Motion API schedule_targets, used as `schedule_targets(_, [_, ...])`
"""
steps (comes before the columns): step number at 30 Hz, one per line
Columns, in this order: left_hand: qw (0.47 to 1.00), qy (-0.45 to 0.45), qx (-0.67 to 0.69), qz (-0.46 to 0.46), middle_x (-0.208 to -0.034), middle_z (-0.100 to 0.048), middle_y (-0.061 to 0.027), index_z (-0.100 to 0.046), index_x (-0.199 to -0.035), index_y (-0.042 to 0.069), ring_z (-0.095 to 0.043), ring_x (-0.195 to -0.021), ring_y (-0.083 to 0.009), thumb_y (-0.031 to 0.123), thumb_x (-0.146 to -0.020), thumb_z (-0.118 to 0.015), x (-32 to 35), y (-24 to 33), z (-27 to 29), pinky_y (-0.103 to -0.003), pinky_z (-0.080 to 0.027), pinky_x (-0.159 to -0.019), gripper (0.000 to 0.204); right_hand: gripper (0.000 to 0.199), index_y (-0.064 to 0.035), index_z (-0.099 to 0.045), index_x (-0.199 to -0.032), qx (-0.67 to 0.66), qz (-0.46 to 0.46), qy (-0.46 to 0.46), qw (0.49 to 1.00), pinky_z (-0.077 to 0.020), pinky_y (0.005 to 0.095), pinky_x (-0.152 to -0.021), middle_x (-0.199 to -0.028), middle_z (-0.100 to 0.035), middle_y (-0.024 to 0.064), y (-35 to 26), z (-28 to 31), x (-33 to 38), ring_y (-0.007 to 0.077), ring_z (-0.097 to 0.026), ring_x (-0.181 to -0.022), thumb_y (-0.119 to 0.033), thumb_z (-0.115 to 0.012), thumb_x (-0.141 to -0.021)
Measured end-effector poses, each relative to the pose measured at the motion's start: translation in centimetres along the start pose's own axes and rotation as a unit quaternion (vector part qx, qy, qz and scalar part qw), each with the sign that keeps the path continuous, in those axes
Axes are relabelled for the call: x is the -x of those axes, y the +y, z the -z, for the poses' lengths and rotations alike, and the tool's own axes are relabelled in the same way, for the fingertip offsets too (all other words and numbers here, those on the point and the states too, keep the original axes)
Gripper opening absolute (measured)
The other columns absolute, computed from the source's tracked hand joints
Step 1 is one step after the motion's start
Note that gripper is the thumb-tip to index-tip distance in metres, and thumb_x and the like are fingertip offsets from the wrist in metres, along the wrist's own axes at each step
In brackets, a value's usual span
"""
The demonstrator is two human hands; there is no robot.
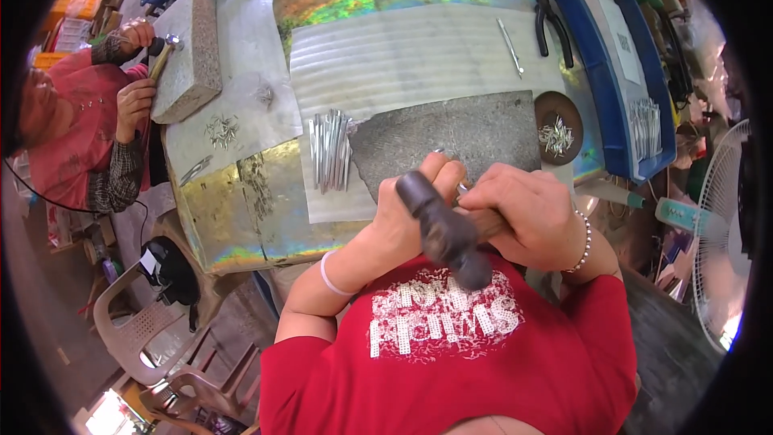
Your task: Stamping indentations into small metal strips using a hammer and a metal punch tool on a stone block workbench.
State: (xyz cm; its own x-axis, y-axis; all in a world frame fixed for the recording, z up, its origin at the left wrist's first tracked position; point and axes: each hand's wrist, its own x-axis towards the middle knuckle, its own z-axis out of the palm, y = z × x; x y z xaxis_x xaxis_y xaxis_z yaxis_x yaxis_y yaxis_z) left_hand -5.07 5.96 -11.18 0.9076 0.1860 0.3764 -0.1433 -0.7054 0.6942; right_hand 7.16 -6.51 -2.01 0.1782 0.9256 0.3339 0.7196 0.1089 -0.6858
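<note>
Head view: right hand (527,213) around dark blurred hammer (443,229) over rough grey slab (459,133).

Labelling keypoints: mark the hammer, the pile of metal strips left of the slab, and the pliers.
hammer (443,229), head view, on the blurred dark head.
pile of metal strips (330,149), head view, middle of the bundle.
pliers (552,22), head view, on the dark handles.

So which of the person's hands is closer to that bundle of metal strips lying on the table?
The left. The left hand lies just right of the bundle of metal strips, down on the grey slab. The right hand, gripping the hammer, sits farther right, beyond the left hand.
</note>
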Motion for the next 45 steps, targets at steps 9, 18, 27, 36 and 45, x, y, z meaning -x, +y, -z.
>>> schedule_targets(9, [0.998,0.032,-0.055,0.007,-0.076,-0.053,-0.0062,-0.056,-0.091,0.007,-0.06,-0.058,-0.023,-0.001,-0.068,-0.059,-0.6,0.4,0.3,-0.034,-0.046,-0.044,0.024,0.041,-0.0011,-0.047,-0.121,-0.13,-0.166,-0.016,0.977,-0.0499,0.0267,-0.068,-0.098,-0.06,0.0096,-2.9,4.9,3.9,0.0144,-0.06,-0.076,0.005,-0.06,-0.083])
schedule_targets(18, [0.999,0.034,-0.016,0.017,-0.074,-0.054,-0.0055,-0.057,-0.088,0.009,-0.058,-0.054,-0.0248,0.0,-0.075,-0.06,-1.0,0.0,0.1,-0.034,-0.045,-0.042,0.016,0.058,-0.0006,-0.05,-0.125,0.053,-0.106,-0.071,0.99,-0.0497,0.0346,-0.058,-0.089,-0.062,0.014,-3.5,5.6,3.1,0.028,-0.062,-0.07,0.005,-0.067,-0.071])
schedule_targets(27, [0.999,0.011,-0.031,0.035,-0.077,-0.06,-0.0052,-0.059,-0.085,0.006,-0.061,-0.059,-0.0212,0.003,-0.069,-0.07,-0.6,0.1,0.1,-0.031,-0.049,-0.049,0.02,0.061,0.0053,-0.048,-0.125,0.043,-0.063,-0.084,0.994,-0.0484,0.0286,-0.052,-0.092,-0.063,0.0156,-3.0,5.2,3.3,0.0228,-0.062,-0.067,0.006,-0.07,-0.068])
schedule_targets(36, [0.999,0.001,-0.037,0.04,-0.078,-0.061,-0.0042,-0.059,-0.088,0.007,-0.063,-0.061,-0.0214,0.002,-0.067,-0.07,-0.5,0.1,0.2,-0.03,-0.05,-0.049,0.024,0.06,0.0062,-0.048,-0.124,0.045,-0.036,-0.048,0.997,-0.0494,0.0283,-0.052,-0.093,-0.063,0.0156,-3.1,5.1,3.6,0.0229,-0.062,-0.067,0.005,-0.07,-0.069])
schedule_targets(45, [0.998,-0.011,-0.028,0.051,-0.081,-0.062,-0.0045,-0.059,-0.091,0.007,-0.064,-0.064,-0.0229,-0.001,-0.064,-0.068,-0.4,0.2,0.4,-0.031,-0.051,-0.05,0.03,0.057,0.0076,-0.05,-0.122,0.06,-0.046,-0.067,0.995,-0.0486,0.0287,-0.05,-0.088,-0.063,0.016,-3.5,4.7,3.6,0.0229,-0.062,-0.066,0.004,-0.069,-0.069])
